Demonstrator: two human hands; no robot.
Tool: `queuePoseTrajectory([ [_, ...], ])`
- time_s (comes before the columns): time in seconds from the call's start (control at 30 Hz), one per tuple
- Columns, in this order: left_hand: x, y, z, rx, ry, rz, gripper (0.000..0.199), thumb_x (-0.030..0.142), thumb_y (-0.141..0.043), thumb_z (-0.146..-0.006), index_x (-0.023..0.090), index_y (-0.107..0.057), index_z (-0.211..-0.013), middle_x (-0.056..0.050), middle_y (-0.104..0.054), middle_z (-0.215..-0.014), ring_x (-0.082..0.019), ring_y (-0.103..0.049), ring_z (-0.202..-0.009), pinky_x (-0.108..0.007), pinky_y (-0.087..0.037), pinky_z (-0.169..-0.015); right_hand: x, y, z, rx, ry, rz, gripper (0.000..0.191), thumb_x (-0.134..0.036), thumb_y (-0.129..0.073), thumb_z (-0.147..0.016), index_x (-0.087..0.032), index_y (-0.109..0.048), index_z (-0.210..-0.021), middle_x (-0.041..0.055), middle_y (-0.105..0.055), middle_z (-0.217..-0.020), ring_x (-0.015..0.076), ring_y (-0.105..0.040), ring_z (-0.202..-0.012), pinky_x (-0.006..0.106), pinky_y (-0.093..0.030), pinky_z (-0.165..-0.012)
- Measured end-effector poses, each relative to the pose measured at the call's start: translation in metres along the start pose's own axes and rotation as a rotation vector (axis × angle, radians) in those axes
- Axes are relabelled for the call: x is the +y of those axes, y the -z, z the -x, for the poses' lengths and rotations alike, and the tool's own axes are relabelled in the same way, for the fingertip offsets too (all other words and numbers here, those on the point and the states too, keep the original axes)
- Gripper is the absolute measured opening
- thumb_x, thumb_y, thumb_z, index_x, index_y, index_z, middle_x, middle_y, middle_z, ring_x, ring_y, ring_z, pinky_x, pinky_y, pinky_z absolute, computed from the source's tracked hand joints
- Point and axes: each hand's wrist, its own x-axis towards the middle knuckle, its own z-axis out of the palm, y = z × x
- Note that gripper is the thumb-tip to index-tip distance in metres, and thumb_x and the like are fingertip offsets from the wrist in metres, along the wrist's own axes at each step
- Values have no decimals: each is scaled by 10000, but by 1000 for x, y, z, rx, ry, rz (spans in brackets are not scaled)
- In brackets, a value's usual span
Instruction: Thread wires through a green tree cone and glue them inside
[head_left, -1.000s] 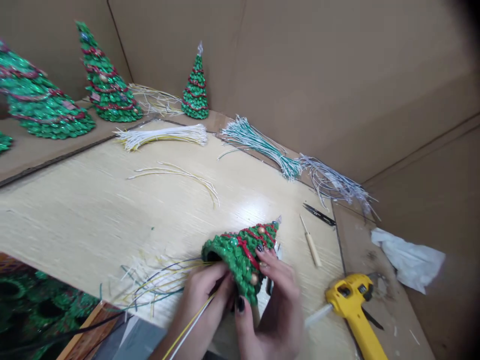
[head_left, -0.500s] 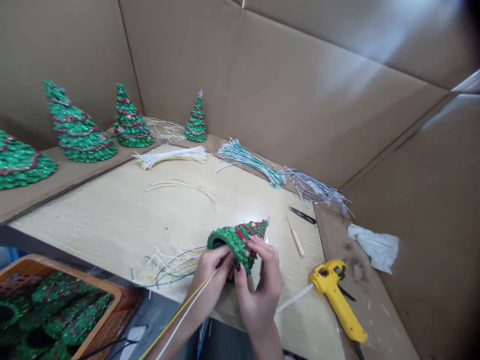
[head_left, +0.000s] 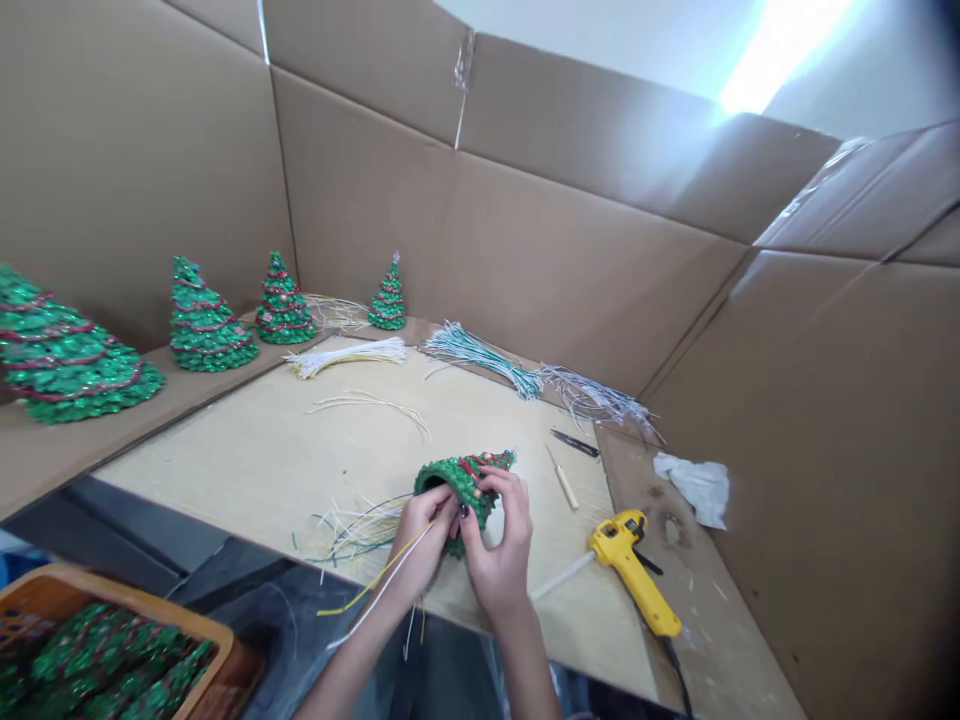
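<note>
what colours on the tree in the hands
The tree is glittery green with red garland, clearest in the head view.

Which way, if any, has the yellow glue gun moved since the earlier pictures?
No: the yellow glue gun stays put beside the wooden-handled awl.

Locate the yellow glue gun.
In the head view, the yellow hot glue gun lies right of the person's right hand, across the pale board's right edge.
</note>
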Motion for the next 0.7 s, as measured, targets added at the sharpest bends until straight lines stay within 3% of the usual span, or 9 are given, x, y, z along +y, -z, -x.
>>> queuePoseTrajectory([
  [0.1, -1, 0, -1, 12, -18, -9, 385, 502, -633, -832, 144, -591, -696, 37, -441, -595, -113, -369, -588, -215, -304, -543, 1, 0, -2, -18, 22, 34, 173, -195, -564, -874, -227, -568, -1044, 73, -612, -1153, 238, -546, -1141, 449, -433, -1005],
  [0.23, -3, 0, -2, 17, -41, -11, 392, 520, -641, -809, 147, -590, -702, 29, -452, -609, -124, -385, -607, -225, -323, -561, 3, -4, 2, 15, 38, 65, 348, -234, -543, -914, -238, -539, -1262, 84, -616, -1222, 240, -551, -1165, 460, -426, -1029],
  [0.37, -6, 0, -5, 44, -59, -13, 452, 585, -647, -774, 149, -575, -680, 36, -436, -583, -111, -360, -563, -224, -292, -528, 7, -12, 10, 58, -19, 72, 445, -335, -505, -957, -220, -441, -1382, 103, -619, -1271, 231, -571, -1209, 430, -453, -1040],
  [0.47, -10, 0, -8, 74, -72, -11, 509, 648, -636, -752, 161, -541, -639, 50, -400, -543, -101, -333, -534, -221, -251, -506, 12, -12, 11, 90, -78, 200, 421, -376, -364, -1002, -190, -439, -1372, 122, -619, -1299, 225, -574, -1242, 411, -471, -1036],
  [0.57, -13, 1, -11, 85, -77, -2, 570, 723, -631, -706, 174, -512, -605, 60, -376, -506, -93, -306, -502, -222, -213, -489, 24, 3, -2, 127, -181, 355, 381, -283, -270, -1011, -149, -534, -1252, 158, -613, -1295, 246, -548, -1271, 429, -450, -1058],
  [0.7, -14, 1, -13, 102, -82, 9, 618, 775, -644, -649, 182, -489, -574, 64, -360, -490, -88, -298, -491, -221, -185, -483, 51, 43, -37, 45, -454, 653, 246, -231, -482, -984, -127, -628, -1152, 159, -644, -1220, 286, -573, -1210, 485, -457, -1044],
])
